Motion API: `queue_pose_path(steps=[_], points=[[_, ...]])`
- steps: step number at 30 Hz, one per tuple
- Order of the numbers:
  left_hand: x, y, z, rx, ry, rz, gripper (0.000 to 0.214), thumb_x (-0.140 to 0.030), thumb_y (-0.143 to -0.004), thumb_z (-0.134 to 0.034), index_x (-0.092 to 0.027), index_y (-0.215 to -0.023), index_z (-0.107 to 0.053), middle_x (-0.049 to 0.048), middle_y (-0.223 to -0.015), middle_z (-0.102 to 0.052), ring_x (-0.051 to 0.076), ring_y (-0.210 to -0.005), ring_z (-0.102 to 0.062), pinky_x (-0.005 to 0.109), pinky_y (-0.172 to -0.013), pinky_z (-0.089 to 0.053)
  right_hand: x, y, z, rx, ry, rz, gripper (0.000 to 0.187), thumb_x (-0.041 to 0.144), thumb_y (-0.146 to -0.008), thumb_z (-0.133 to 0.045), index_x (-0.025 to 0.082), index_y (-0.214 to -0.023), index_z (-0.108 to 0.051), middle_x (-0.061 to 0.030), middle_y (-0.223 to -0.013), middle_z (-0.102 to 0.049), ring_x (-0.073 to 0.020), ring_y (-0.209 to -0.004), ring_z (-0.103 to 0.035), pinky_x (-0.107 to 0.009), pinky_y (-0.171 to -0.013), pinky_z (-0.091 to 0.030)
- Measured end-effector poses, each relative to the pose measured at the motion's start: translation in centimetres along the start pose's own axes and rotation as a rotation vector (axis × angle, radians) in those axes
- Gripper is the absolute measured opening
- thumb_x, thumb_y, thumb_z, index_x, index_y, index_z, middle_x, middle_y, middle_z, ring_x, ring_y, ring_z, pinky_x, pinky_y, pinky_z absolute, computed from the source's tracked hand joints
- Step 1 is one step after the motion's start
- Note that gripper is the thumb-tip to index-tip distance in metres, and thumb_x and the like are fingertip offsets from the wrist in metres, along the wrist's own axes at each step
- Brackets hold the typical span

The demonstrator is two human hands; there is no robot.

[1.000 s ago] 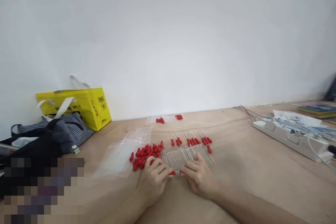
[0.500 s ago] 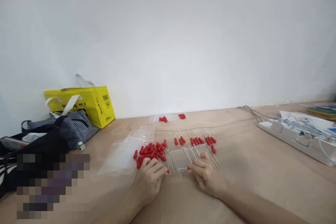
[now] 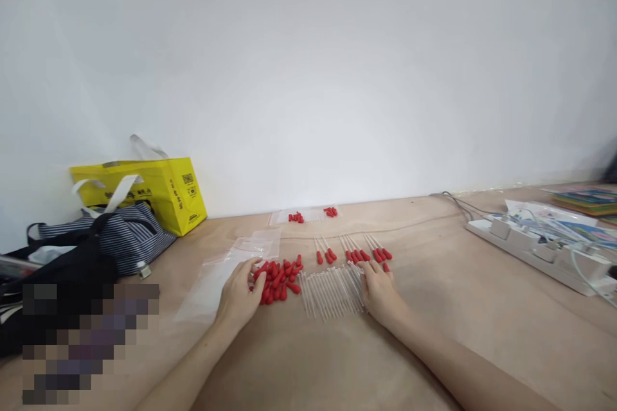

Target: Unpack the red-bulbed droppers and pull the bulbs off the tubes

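Note:
My left hand (image 3: 242, 292) is at the left side of a pile of red rubber bulbs (image 3: 276, 284), its fingers and thumb apart and curved around the pile's edge. To the right, thin clear dropper tubes (image 3: 330, 292) lie side by side in a row. My right hand (image 3: 378, 286) is over the right end of this row, fingers bent and slightly apart; its palm side is hidden. Just behind it lie several tubes fitted with red bulbs (image 3: 357, 255). One red bulb (image 3: 386, 267) is partly covered by the right hand.
Flat clear plastic bags (image 3: 207, 286) lie left of the pile. Near the wall, another bag (image 3: 315, 214) holds red bulbs and tubes. A yellow bag (image 3: 180, 196) and a striped bag (image 3: 132, 241) stand at left. A white power strip (image 3: 530, 257) with cables is at right.
My left hand has moved left, from the front of the bulbs to the pile's side, and its fingers have spread. My right hand has moved up over the tubes; the crosswise tube no longer shows.

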State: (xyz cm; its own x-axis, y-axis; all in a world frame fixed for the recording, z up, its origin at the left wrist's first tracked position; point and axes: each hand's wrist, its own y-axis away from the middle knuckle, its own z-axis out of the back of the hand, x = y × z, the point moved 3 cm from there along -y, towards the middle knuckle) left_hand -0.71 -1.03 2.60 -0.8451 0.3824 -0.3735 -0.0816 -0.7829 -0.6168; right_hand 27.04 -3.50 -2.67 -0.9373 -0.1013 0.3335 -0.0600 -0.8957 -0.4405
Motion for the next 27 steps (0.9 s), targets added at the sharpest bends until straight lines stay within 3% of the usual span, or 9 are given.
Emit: queue_pose_path(steps=[6, 13, 16, 20, 27], points=[[1.7, -0.1, -0.2, 0.044, -0.063, 0.166, 0.014, -0.034, -0.066, -0.048, -0.021, -0.072, -0.048, -0.0005, -0.067, -0.06, 0.016, -0.061, -0.057, 0.024, -0.054, -0.044, 1.1, 0.0, 0.3, 0.088, 0.05, -0.01, 0.027, 0.01, -0.08, -0.032, 0.014, -0.096, -0.054, -0.0129, -0.098, -0.059, -0.023, -0.094, -0.051, -0.035, -0.077, -0.031], [1.8, 0.1, -0.3, 0.047, -0.008, 0.181, 0.024, -0.043, -0.068, -0.046, -0.02, -0.076, -0.052, -0.0004, -0.063, -0.061, 0.016, -0.058, -0.058, 0.025, -0.054, -0.045, 1.3, -0.1, 0.9, 0.124, -0.011, -0.073, 0.023, 0.024, -0.084, -0.035, 0.016, -0.091, -0.055, -0.011, -0.09, -0.063, -0.0211, -0.084, -0.056, -0.034, -0.078, -0.028], [2.1, 0.0, 0.1, 0.012, -0.009, 0.216, 0.027, -0.045, -0.069, -0.043, -0.02, -0.075, -0.053, -0.0001, -0.062, -0.061, 0.016, -0.058, -0.058, 0.024, -0.053, -0.045, 0.1, -1.4, 1.8, 0.142, -0.039, -0.157, 0.028, 0.033, -0.085, -0.033, 0.018, -0.09, -0.057, -0.0075, -0.084, -0.065, -0.0201, -0.083, -0.058, -0.033, -0.078, -0.029], [2.5, -0.1, 0.7, -0.039, -0.032, 0.264, 0.029, -0.045, -0.07, -0.039, -0.02, -0.074, -0.054, 0.0019, -0.065, -0.063, 0.018, -0.062, -0.057, 0.027, -0.056, -0.044, -2.2, -4.5, 2.7, 0.168, 0.039, -0.276, 0.026, 0.027, -0.083, -0.035, 0.019, -0.087, -0.06, -0.007, -0.092, -0.064, -0.0212, -0.091, -0.056, -0.033, -0.077, -0.032], [2.9, -0.1, 1.0, -0.109, -0.06, 0.216, 0.03, -0.044, -0.07, -0.04, -0.02, -0.074, -0.057, 0.0022, -0.066, -0.063, 0.02, -0.065, -0.055, 0.029, -0.061, -0.044, -2.8, -8.0, 0.7, 0.278, 0.105, -0.343, 0.02, 0.023, -0.071, -0.052, 0.012, -0.083, -0.064, -0.0153, -0.091, -0.064, -0.0273, -0.09, -0.058, -0.035, -0.073, -0.038]])
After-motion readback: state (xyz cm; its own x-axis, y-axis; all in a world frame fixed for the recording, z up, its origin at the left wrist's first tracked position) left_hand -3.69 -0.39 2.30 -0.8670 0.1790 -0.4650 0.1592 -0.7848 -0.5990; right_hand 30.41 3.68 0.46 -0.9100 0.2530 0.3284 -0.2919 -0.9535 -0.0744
